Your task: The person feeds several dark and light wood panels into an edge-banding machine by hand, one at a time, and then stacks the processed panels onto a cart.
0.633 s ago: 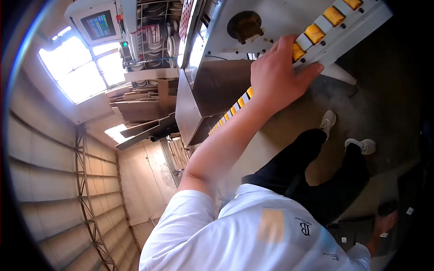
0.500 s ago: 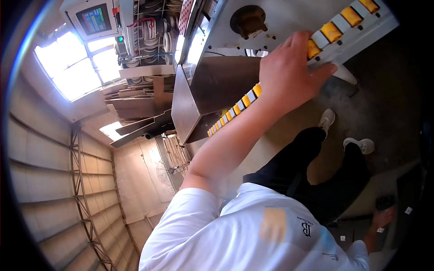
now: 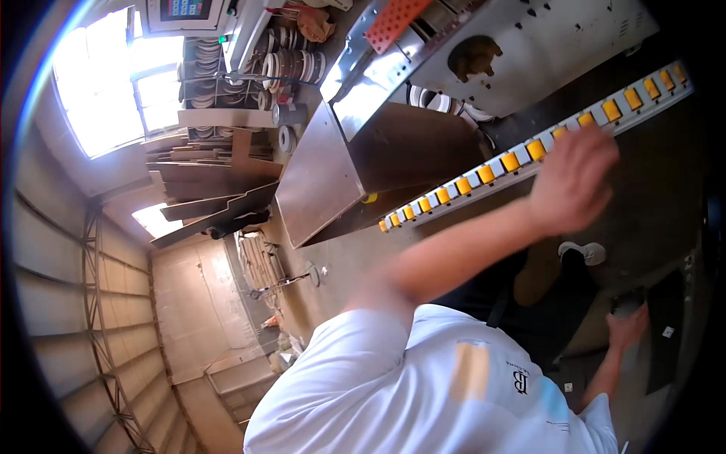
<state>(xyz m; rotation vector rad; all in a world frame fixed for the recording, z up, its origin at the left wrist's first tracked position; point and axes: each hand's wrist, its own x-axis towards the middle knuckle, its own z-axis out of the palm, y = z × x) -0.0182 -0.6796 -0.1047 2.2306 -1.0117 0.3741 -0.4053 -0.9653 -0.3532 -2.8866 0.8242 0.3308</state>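
Note:
In front of me a long pale rail with yellow rollers (image 3: pixel 485 175) runs diagonally from the middle up to the right. My left hand (image 3: pixel 572 181) is at the rail's near side, its fingers curled and smeared by motion. The fingertips overlap the rollers in the picture; whether they touch is unclear. Low on the right, my right hand (image 3: pixel 628 328) is closed around a dark object (image 3: pixel 628 301), too dim to name, held beside my leg.
Beyond the rail stand a grey metal machine panel (image 3: pixel 544 60) with a round hole and a brown board box (image 3: pixel 321 174). Further left are stacked boards (image 3: pixel 200 163), shelves with rolls of edging (image 3: pixel 291 68) and a control screen (image 3: pixel 189 9). My white shoe (image 3: pixel 582 253) shows on the floor.
My view has shifted, bringing more of the roller rail into sight. My left hand, earlier laid over the rail with its thumb spread, is now curled at its near side. The right hand keeps its dark object.

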